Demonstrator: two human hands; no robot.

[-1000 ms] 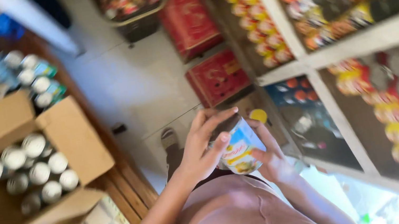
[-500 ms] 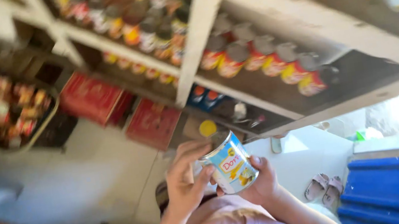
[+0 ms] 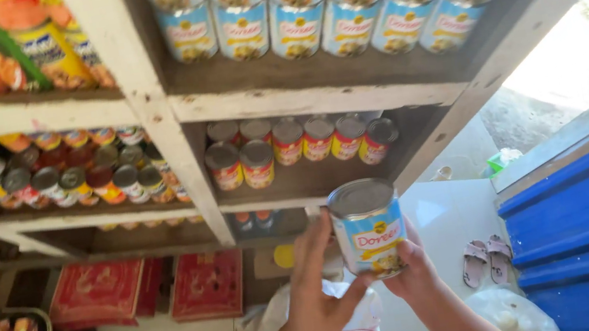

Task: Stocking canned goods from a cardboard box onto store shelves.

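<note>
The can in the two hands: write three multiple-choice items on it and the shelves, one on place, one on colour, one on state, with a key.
1. Where is the can?
A. In front of the shelves, held up
B. On the floor
C. Inside a red box

2. What colour is most of its label?
A. Green
B. Light blue
C. Black

3. How is it held?
A. Upside down, one hand
B. Lying flat on a palm
C. Upright, between both hands

Key: A, it is raised before the wooden shelf; B, blue above a yellow band; C, the left hand and the right hand clasp its sides, the lid up.
</note>
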